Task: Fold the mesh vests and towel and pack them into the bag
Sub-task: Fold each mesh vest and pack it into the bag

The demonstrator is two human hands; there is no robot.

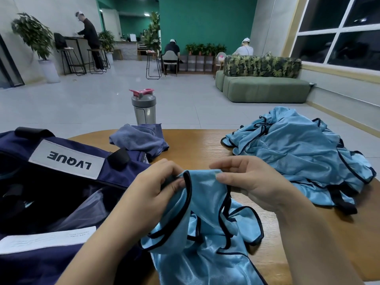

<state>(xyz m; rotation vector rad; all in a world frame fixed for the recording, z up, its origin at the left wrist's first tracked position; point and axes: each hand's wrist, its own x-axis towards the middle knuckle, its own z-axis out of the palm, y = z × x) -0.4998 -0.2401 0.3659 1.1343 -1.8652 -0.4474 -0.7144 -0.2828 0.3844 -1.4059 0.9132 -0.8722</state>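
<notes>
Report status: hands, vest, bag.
Left hand and right hand both pinch one blue vest by its top edge. Bag open, left. Vest pile and towel unfolded.

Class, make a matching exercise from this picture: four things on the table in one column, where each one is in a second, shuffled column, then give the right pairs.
Things:
1. towel
2. shaker bottle
3. pile of vests
4. bag

Places:
A. right side of the table
B. left side, open
C. far edge, standing upright
D. crumpled just behind the bag

Pairs: 1-D, 2-C, 3-A, 4-B
</notes>
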